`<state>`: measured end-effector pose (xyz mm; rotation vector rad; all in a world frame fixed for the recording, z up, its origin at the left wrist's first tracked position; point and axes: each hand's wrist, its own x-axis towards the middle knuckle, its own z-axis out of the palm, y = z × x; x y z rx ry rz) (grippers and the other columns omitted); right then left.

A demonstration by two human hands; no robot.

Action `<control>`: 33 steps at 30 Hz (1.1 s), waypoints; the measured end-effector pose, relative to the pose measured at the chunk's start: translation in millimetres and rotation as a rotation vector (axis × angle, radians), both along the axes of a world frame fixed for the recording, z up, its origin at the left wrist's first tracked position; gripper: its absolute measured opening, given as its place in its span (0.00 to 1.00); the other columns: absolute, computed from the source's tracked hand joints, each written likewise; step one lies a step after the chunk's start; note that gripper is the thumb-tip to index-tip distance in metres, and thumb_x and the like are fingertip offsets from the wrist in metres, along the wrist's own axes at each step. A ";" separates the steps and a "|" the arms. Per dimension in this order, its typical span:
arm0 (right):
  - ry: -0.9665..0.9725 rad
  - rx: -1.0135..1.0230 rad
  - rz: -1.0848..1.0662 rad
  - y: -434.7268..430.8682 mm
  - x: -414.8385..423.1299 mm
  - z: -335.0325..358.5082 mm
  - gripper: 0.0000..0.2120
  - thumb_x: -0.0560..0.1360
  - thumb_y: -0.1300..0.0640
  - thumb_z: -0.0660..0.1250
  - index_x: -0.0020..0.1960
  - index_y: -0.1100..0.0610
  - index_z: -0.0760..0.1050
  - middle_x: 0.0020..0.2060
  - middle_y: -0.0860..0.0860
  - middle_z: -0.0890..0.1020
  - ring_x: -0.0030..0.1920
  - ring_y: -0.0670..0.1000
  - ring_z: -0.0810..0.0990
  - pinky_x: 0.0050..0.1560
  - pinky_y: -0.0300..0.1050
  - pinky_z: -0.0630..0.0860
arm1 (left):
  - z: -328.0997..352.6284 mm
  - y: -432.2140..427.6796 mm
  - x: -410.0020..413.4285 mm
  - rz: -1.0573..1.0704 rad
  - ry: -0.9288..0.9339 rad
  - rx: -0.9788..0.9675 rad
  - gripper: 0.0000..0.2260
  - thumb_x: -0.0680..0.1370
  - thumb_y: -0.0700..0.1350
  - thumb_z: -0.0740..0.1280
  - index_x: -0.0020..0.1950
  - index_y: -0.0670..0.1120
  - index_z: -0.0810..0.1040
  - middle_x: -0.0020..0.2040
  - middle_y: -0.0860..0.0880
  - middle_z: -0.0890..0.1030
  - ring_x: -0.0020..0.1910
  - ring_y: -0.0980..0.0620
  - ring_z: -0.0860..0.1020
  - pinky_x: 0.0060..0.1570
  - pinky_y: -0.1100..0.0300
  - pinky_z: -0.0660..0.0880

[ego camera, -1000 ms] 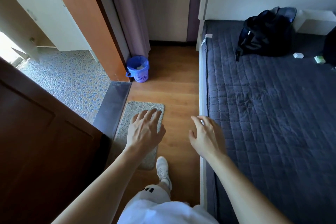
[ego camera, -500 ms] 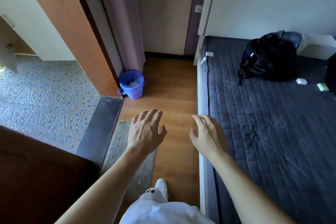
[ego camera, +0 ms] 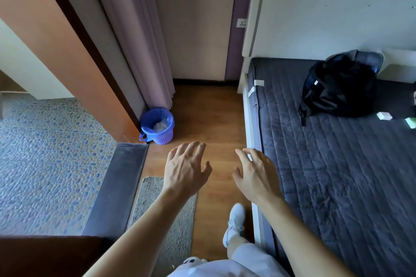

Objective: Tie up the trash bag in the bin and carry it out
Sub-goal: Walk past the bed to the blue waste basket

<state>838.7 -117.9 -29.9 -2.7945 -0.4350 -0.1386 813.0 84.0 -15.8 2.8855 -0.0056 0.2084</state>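
A small blue plastic bin (ego camera: 162, 137) stands on the wooden floor in the corner by the door frame and the curtain. A blue trash bag (ego camera: 148, 119) lines it, folded over the rim, with pale crumpled rubbish inside. My left hand (ego camera: 185, 168) is stretched out in front of me, fingers spread and empty, a short way below and right of the bin. My right hand (ego camera: 256, 174) is beside it, fingers relaxed, holding nothing, close to the bed's edge.
A bed with a dark quilted cover (ego camera: 337, 175) fills the right side, with a black backpack (ego camera: 340, 87) on it. A grey mat (ego camera: 166, 220) lies by a dark threshold (ego camera: 117, 186). Pebble-tiled floor (ego camera: 49, 164) lies to the left. A dark wooden door (ego camera: 45, 256) is at bottom left.
I have walked forward along the floor between the door and bed; the bin is nearer and lower in view. Both hands stay outstretched and empty.
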 end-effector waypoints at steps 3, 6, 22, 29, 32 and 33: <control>0.018 0.030 0.008 4.0 47.2 -9.0 0.21 0.70 0.54 0.69 0.63 0.55 0.77 0.54 0.53 0.81 0.53 0.57 0.80 0.53 0.54 0.77 | -5.9 1.3 42.0 0.014 -0.010 0.002 0.22 0.73 0.57 0.63 0.64 0.49 0.75 0.63 0.50 0.80 0.60 0.45 0.78 0.56 0.48 0.74; 0.017 0.062 0.023 3.4 101.5 -15.0 0.21 0.70 0.55 0.69 0.62 0.55 0.77 0.53 0.53 0.81 0.52 0.58 0.80 0.52 0.55 0.77 | -8.7 -2.9 91.1 0.033 -0.013 0.021 0.22 0.72 0.56 0.64 0.63 0.49 0.76 0.62 0.51 0.81 0.59 0.46 0.78 0.56 0.49 0.73; -0.024 0.025 0.153 -30.5 362.2 0.9 0.21 0.70 0.54 0.70 0.62 0.53 0.77 0.51 0.51 0.81 0.51 0.56 0.81 0.53 0.51 0.77 | -0.5 -34.0 319.9 0.173 0.014 0.028 0.22 0.72 0.57 0.65 0.63 0.50 0.77 0.61 0.51 0.81 0.59 0.46 0.79 0.58 0.48 0.74; 0.015 0.059 0.231 -3.7 425.3 -14.0 0.21 0.68 0.57 0.73 0.60 0.56 0.78 0.50 0.54 0.82 0.49 0.57 0.82 0.53 0.53 0.77 | -15.4 -10.1 369.9 0.260 0.057 -0.013 0.22 0.72 0.56 0.64 0.63 0.50 0.76 0.62 0.51 0.81 0.60 0.46 0.79 0.57 0.47 0.75; -0.002 0.045 0.254 12.8 454.9 -17.6 0.22 0.66 0.58 0.75 0.59 0.57 0.80 0.50 0.55 0.83 0.49 0.57 0.83 0.52 0.54 0.79 | -22.7 3.4 397.8 0.275 0.053 -0.015 0.22 0.72 0.57 0.63 0.63 0.49 0.77 0.61 0.50 0.82 0.59 0.45 0.79 0.56 0.47 0.75; -0.007 0.057 0.258 19.2 466.0 -18.7 0.22 0.66 0.58 0.76 0.59 0.58 0.80 0.50 0.55 0.83 0.49 0.57 0.83 0.52 0.54 0.80 | -24.8 8.3 408.5 0.278 0.049 -0.014 0.22 0.73 0.57 0.62 0.63 0.49 0.77 0.61 0.50 0.82 0.58 0.45 0.79 0.55 0.47 0.75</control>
